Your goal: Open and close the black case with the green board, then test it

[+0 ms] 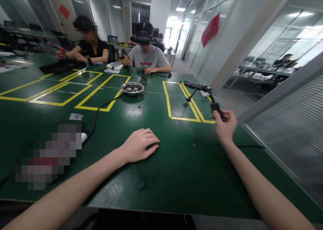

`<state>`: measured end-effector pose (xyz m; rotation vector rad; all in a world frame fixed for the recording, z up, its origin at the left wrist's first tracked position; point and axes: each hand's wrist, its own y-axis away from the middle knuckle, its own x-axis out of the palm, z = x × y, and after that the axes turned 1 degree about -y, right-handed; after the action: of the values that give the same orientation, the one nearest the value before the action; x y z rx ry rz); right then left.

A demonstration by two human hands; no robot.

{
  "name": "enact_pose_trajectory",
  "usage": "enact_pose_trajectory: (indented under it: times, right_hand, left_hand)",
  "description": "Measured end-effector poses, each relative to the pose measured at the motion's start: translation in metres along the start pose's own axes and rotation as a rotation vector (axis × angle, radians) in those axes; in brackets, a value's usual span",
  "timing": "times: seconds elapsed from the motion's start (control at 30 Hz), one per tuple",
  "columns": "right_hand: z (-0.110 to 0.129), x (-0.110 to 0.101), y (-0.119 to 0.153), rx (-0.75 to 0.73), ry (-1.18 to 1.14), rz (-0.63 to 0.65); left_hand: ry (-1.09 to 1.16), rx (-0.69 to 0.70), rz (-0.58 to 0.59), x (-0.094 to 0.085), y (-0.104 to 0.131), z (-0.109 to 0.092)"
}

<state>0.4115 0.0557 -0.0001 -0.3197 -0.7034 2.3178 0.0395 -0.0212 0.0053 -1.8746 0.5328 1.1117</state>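
My right hand is closed on a black block-shaped plug or adapter, held above the right side of the green table. A black cable runs from it up and left to a small black plug near a yellow tape outline. Nearer the middle of the table, my left hand rests palm down with its fingers spread a little, and nothing shows in it. Beyond it stands a round metal bowl with small metal pieces inside.
A bundled black cable lies at the right back. Yellow tape outlines mark the table. Another black cable runs from the bowl toward a blurred object at left. Two people sit across the table, holding tools.
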Motion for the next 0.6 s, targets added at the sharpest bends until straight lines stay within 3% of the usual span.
enact_pose_trajectory:
  times: [0.13,0.3,0.6]
  right_hand:
    - [-0.015,-0.012,-0.009,-0.096,0.250,-0.082]
    - [-0.020,-0.026,-0.022,-0.096,0.319,-0.196]
    - [-0.025,-0.029,-0.019,0.162,0.776,-0.024]
  left_hand:
    - [0.021,-0.007,0.003,0.000,0.000,0.001]
    - [0.038,-0.012,0.008,0.000,0.000,0.000]
    - [0.075,-0.045,0.050,0.001,0.001,0.001]
